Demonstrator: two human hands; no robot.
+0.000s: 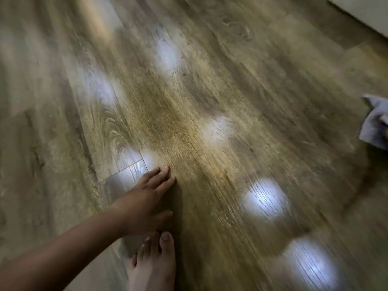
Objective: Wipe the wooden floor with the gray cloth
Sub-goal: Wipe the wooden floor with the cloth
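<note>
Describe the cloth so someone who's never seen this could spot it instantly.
The wooden floor fills the view; follow it to the far right edge, midway up. The cloth is there, crumpled and partly cut off. It is the only gray fabric; the pale patches elsewhere are glare.

Gray cloth (374, 122) is sliced off by the right edge, only a crumpled corner showing. Right hand (384, 120) is a mere sliver of skin there, grip unreadable. Wooden floor (210, 101) smears with motion blur. Bare foot (153, 267) is cut off at the bottom; pale slab (365, 9) is cropped top right.
</note>
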